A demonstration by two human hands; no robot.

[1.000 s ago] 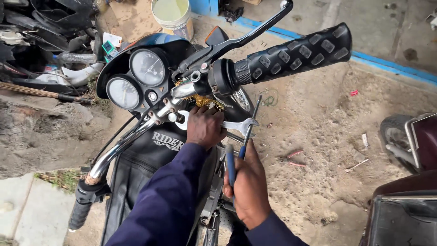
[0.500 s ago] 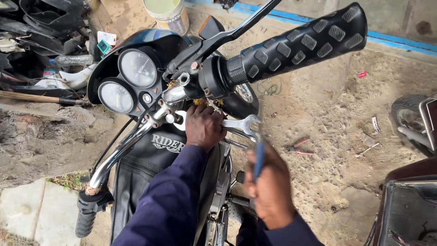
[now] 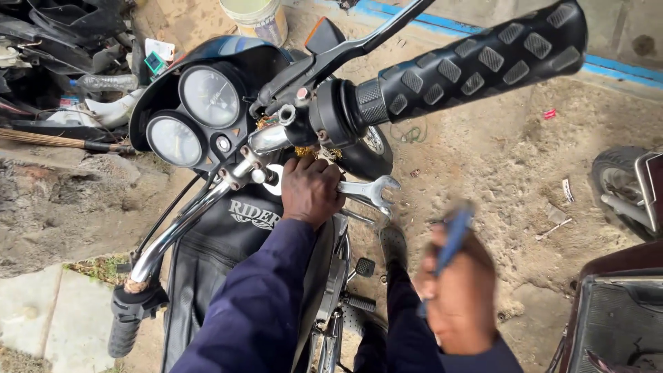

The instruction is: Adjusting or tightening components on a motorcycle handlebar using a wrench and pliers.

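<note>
Here the left hand (image 3: 312,191) is gripping a spanner (image 3: 359,190) under the handlebar (image 3: 207,207); the blurred right hand (image 3: 459,297) is clutching a blue-handled tool (image 3: 452,238) well apart.

A silver spanner (image 3: 362,191) lies level beneath the motorcycle handlebar (image 3: 228,181), open jaw pointing right. A blue-handled tool (image 3: 452,238) stands tilted, blurred.
</note>
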